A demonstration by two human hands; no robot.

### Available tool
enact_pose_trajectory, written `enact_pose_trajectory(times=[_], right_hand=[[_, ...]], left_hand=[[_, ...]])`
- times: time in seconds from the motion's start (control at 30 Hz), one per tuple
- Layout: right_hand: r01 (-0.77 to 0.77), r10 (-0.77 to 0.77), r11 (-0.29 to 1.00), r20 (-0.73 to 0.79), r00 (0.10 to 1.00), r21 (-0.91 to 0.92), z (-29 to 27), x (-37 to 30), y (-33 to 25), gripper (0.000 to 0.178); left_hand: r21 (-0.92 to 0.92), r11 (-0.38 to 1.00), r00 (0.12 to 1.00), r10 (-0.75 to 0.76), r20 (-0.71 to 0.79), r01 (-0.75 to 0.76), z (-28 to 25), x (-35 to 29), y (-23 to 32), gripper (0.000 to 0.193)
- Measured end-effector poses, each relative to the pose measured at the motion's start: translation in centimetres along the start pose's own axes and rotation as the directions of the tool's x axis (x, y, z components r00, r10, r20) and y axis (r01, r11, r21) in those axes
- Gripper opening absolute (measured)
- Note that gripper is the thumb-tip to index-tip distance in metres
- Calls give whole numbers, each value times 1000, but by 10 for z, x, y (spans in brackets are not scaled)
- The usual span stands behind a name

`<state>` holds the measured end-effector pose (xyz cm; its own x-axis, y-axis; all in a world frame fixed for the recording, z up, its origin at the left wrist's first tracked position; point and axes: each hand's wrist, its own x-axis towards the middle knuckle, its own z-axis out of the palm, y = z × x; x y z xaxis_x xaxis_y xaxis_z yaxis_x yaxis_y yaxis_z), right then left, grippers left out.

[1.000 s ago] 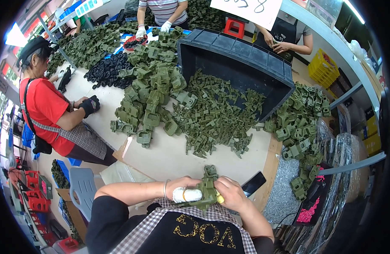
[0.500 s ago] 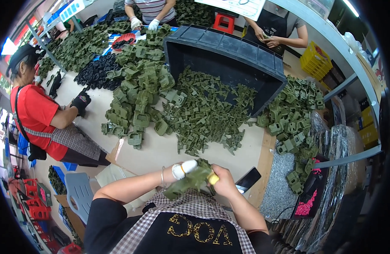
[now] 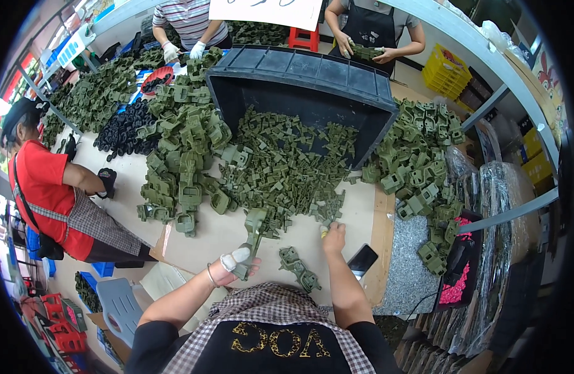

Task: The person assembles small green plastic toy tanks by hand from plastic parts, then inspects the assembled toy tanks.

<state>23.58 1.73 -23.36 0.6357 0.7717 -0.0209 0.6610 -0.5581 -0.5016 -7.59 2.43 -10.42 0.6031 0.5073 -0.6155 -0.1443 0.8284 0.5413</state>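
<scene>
My left hand (image 3: 228,269) is closed around a long olive-green moulded plastic part (image 3: 254,232), raised above the table's near edge. White wrapping covers its thumb and there is a bracelet at the wrist. My right hand (image 3: 334,238) reaches to the near edge of a heap of small green plastic pieces (image 3: 281,162). Its fingers are bent together, with a bit of yellow (image 3: 324,231) at them; whether they grip a piece is hidden. Between my forearms lies another olive-green moulded part (image 3: 299,269), on the table and touched by neither hand.
A large black bin (image 3: 299,78) lies tipped on its side behind the heap. Bigger green parts are piled left (image 3: 187,143) and right (image 3: 418,156). A phone (image 3: 363,260) rests right of my right forearm. A co-worker in red (image 3: 47,187) stands left; two others work across the table.
My hands have moved apart. The left has gone left with a green part, the right forward to the small pieces. A green part now lies on the table between them.
</scene>
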Motion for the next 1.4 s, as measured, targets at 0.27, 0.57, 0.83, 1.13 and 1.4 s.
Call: enact_pose_trajectory(times=[0.27,0.57,0.83,1.13,1.4], right_hand=[[-284,-118,842,671,732,459,-68,-39,-32,16],[-90,-358,869,743,566,487,-152,-91,-122,18],[74,-480,769,497,723,635,-125,-110,-106,27],[385,-540,541,-42,841,748,-144,-119,-112,14],[534,-548,514,-222,807,671,-149,-115,-120,18]], left_hand=[[-204,978,987,0,-161,-33,-1,-1,-3,62],[131,956,964,264,20,-265,50,-3,8,50],[645,397,706,627,329,-653,88,-29,22,70],[835,-87,626,622,471,-543,126,-65,52,68],[912,-152,729,557,398,-381,134,-60,56,51]])
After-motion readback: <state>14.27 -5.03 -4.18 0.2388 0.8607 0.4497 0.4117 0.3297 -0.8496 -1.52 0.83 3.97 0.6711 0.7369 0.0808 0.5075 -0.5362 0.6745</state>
